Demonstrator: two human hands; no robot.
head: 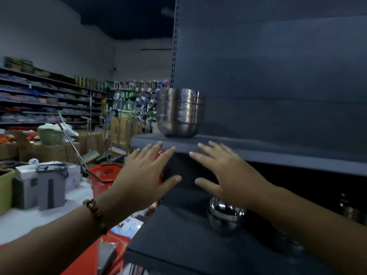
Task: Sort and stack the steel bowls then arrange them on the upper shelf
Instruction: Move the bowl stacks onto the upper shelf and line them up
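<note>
- One stack of steel bowls [180, 112] stands on the upper shelf [258, 153], near its left end; the exact number of nested bowls cannot be told, though several rims show.
- A second, smaller group of bowls [225, 215] sits on the lower shelf [178, 239], partly hidden behind the right wrist.
- The upper stack is shiny and rounded, upright, mouths up, its long axis vertical.
- Two hands: left hand [143, 175] and right hand [224, 171] hang below the upper shelf's edge, each grip spread wide, fingers straight, holding nothing.
- One beaded bracelet [95, 213] circles the left wrist.
</note>
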